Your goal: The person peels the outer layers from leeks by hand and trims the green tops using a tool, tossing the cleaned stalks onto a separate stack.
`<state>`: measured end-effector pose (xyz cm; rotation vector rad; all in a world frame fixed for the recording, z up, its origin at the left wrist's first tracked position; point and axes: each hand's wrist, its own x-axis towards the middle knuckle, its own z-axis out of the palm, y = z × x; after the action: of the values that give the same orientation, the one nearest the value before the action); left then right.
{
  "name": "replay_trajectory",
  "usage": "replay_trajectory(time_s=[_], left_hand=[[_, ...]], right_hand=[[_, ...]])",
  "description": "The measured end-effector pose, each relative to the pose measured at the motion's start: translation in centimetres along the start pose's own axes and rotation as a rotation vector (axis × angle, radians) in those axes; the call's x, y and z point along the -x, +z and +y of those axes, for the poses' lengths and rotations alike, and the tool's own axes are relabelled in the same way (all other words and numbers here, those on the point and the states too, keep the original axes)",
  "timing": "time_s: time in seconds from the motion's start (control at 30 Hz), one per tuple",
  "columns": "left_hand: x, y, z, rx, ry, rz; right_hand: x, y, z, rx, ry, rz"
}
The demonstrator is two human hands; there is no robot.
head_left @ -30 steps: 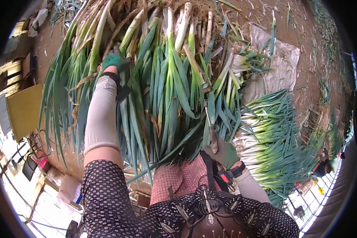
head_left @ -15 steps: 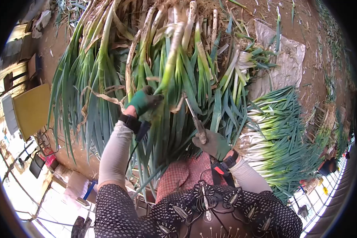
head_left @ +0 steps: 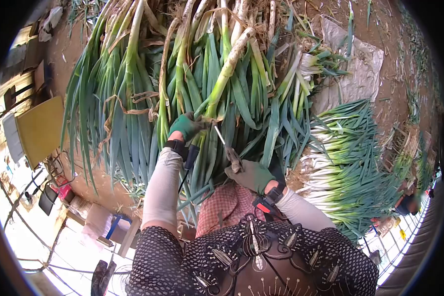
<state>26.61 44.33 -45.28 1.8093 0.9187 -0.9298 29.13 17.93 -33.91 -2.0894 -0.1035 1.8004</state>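
Clean leeks [head_left: 348,165] at four o'clock, rough leeks [head_left: 129,74] at twelve.
Left fingers [head_left: 197,125] pinch one leek [head_left: 226,72]; right fingers [head_left: 245,176] clasp, apparently, a knife [head_left: 234,160].

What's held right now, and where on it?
Left hand: a leek, by its green part. Right hand: a thin-bladed tool, by its handle.

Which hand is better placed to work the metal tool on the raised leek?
Right, I'd judge: the right hand grips the metal tool, its tip by the raised leek; the left hand is holding that leek.
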Motion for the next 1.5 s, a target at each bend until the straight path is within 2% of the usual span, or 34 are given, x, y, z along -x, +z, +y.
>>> replay_trajectory(time_s=[0.07,0.17,0.23,0.3,0.37,0.43,0.47,0.57,0.63,0.73,0.8,0.87,0.93,0.97,1.03,1.07,1.13,1.17,1.2,1.23,1.3,1.33,1.43,1.47,1.5], left_hand=[[-0.1,-0.3,-0.1,0.062,0.035,0.004],[-1.4,0.3,-0.4,0.312,-0.062,0.063],[-0.2,0.7,2.9,0.194,0.007,0.108],[-1.9,2.0,2.2,0.495,-0.118,-0.022],[-4.4,3.2,-0.5,-0.326,0.494,0.120],[-5.8,4.3,-2.2,-0.572,0.682,0.085],[-6.1,4.5,-2.2,-0.403,0.576,-0.019],[-6.9,4.7,-2.4,-0.399,0.508,-0.138],[-6.0,4.5,-1.5,-0.519,0.525,-0.069],[-5.2,4.4,-1.3,-0.527,0.645,-0.021],[-5.1,4.4,-1.4,-0.464,0.674,-0.002],[-5.9,5.0,-2.0,-0.239,0.470,-0.064],[-6.2,5.9,-2.9,-0.103,0.439,0.079],[-5.4,6.8,-3.7,-0.077,0.510,0.256],[0.4,7.8,1.5,0.339,0.297,0.568],[2.5,7.8,2.1,0.104,0.380,0.752],[6.0,7.8,2.3,-0.147,0.372,0.746],[7.0,7.9,2.1,-0.274,0.364,0.738],[6.5,8.5,-0.1,-0.290,0.263,0.682],[5.6,8.3,-1.7,-0.246,0.198,0.584],[4.2,7.0,-3.0,-0.154,0.074,0.395],[3.8,6.6,-2.9,0.043,0.051,0.263],[5.1,4.2,0.5,0.567,0.067,0.007],[6.5,3.2,3.1,0.659,0.160,-0.005],[7.1,2.3,4.8,0.614,0.127,0.010]], right_hand=[[-0.4,-0.7,-0.7,0.003,0.014,0.068],[-1.0,-2.2,-1.2,-0.087,0.015,0.140],[-1.2,-3.3,-1.1,-0.206,-0.022,0.144],[-0.9,-2.8,-0.4,-0.167,-0.010,0.128],[0.7,-1.8,-0.2,-0.066,0.009,0.129],[1.0,-1.5,-0.1,-0.075,0.021,0.131],[0.8,-1.5,0.0,-0.095,0.031,0.151],[-2.5,-1.8,1.4,-0.159,-0.005,0.234],[-5.5,-4.2,1.3,-0.258,-0.079,0.294],[-8.3,-9.0,-1.3,-0.324,-0.210,0.357],[-10.3,-11.9,-2.7,-0.221,-0.196,0.389],[-11.9,-14.1,-3.5,-0.049,-0.106,0.401],[-13.7,-13.0,-1.1,-0.044,-0.087,0.398],[-11.8,-12.6,-1.2,-0.136,-0.097,0.313],[-7.2,-10.7,-1.0,-0.276,-0.144,0.198],[-4.0,-10.1,-1.7,-0.201,-0.054,0.151],[-1.3,-6.2,0.5,-0.066,-0.156,0.063],[-0.3,-4.5,1.4,0.076,-0.079,-0.010],[0.9,-3.2,1.6,0.100,-0.068,-0.097],[0.1,-0.7,3.8,0.150,-0.057,-0.125],[0.9,-0.2,3.8,0.076,0.005,-0.132],[1.0,-0.5,3.6,0.056,-0.014,-0.057],[2.2,-2.1,2.3,-0.007,-0.052,0.130],[2.9,-2.8,1.9,-0.021,-0.064,0.159],[3.5,-3.1,1.6,-0.033,-0.079,0.184]])
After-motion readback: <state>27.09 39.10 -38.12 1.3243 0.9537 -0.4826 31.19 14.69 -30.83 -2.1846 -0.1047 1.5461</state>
